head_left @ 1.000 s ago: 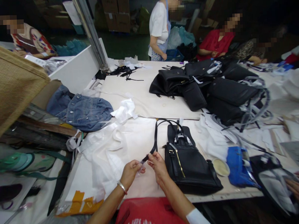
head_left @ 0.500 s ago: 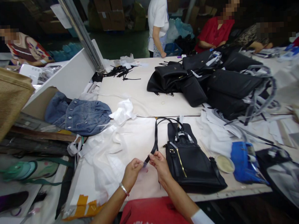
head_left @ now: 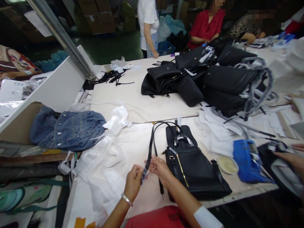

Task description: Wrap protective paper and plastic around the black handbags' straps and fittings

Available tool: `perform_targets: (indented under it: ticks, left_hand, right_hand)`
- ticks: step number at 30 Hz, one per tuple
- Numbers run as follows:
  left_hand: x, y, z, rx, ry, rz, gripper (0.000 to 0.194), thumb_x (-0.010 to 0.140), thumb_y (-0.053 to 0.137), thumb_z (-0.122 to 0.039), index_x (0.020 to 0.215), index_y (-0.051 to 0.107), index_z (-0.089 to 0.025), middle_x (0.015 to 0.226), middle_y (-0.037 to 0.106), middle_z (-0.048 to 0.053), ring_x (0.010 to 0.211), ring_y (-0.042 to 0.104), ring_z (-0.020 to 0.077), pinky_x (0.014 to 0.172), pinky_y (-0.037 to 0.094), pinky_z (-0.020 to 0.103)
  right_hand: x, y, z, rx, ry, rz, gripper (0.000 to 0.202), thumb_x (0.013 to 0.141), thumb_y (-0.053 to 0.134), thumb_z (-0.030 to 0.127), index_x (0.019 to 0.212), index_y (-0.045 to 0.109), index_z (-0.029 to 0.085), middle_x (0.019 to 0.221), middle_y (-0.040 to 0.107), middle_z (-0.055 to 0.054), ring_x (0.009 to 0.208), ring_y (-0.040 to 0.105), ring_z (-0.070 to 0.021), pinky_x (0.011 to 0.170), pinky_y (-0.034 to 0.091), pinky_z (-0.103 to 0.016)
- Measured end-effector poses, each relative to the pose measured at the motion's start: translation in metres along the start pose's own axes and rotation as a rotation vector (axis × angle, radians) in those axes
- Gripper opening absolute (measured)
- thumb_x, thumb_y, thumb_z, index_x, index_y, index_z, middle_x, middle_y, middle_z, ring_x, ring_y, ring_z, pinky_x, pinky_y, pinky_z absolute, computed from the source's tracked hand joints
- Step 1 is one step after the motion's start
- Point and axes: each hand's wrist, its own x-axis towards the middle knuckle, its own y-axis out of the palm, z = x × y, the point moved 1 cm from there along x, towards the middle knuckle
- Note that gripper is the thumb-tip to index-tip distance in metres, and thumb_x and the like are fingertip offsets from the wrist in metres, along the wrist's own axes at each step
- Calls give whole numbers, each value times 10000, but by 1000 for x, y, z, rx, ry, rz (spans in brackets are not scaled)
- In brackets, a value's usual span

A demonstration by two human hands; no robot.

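Note:
A black backpack (head_left: 197, 169) with gold zips lies on the pale table (head_left: 137, 207), just right of my hands. From its top a long black strap (head_left: 150, 149) loops over to the left and down. My left hand (head_left: 134, 179) pinches the strap near its end, where clear plastic film (head_left: 144, 175) covers it. My right hand (head_left: 159, 168) is beside the strap, fingers apart, with the strap passing by its fingertips. A second strap length hangs below my right hand, its tip on the table.
Black bags (head_left: 170, 80) are heaped at the back. A denim garment (head_left: 72, 128) and white sheets (head_left: 104, 165) lie left. A round tin (head_left: 228, 164) and a blue pouch (head_left: 247, 162) sit right. Another person's hands (head_left: 298, 158) touch a dark bag at far right. People stand or sit beyond.
My right hand has loosened its pinch and its fingers have spread. The strap hangs straighter, its film-covered end lower. Another person's hands have come further into view at the right. The view has shifted.

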Motion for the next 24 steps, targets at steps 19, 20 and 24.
perform_targets:
  ticks: [19, 20, 24]
  left_hand:
    - [57, 22, 19, 214, -93, -24, 305, 753, 522, -506, 820, 575, -213, 702, 704, 0, 719, 660, 232, 689, 488, 306]
    - [57, 24, 20, 191, -111, -17, 309, 751, 524, -507, 822, 570, -210, 704, 702, 3, 716, 660, 231, 690, 492, 312]
    - [50, 33, 15, -62, -227, 49, 335, 747, 532, -506, 842, 538, -184, 678, 672, 3, 610, 638, 194, 633, 501, 320]
  right_hand:
    - [50, -12, -28, -100, -106, -148, 415, 557, 723, 467, 627, 411, 202, 455, 455, 87, 371, 426, -76, 391, 367, -212]
    - [51, -13, -30, -115, -99, -153, 409, 560, 720, 459, 623, 406, 205, 450, 447, 89, 365, 418, -76, 380, 353, -206]
    - [42, -14, -22, -357, -120, -171, 355, 645, 654, 454, 612, 398, 211, 445, 418, 89, 367, 386, -75, 372, 301, -194]
